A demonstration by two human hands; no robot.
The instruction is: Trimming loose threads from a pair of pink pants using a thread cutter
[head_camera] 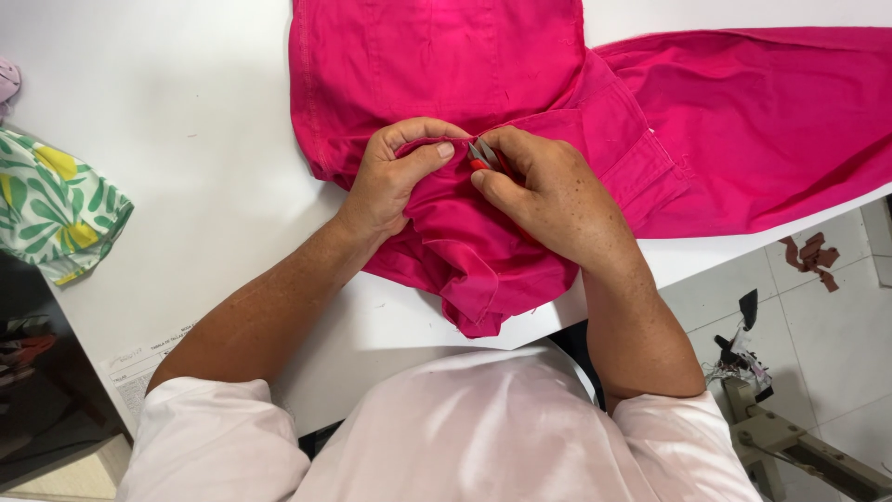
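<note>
A bright pink garment (483,84), trousers by its shape, lies spread over a white table (186,121), one leg stretching off to the right. My left hand (395,177) pinches a fold of the pink fabric near the middle. My right hand (544,191) holds a small thread snipper (481,156) with red handle and grey metal blades, its tip right beside my left thumb at the fold. A bunched end of the garment hangs toward the table's near edge.
A cloth with green leaf and yellow print (51,209) lies at the table's left edge. A paper sheet (139,358) sits near the front left corner. Fabric scraps (810,256) lie on the tiled floor at right, beside a metal machine part (780,437).
</note>
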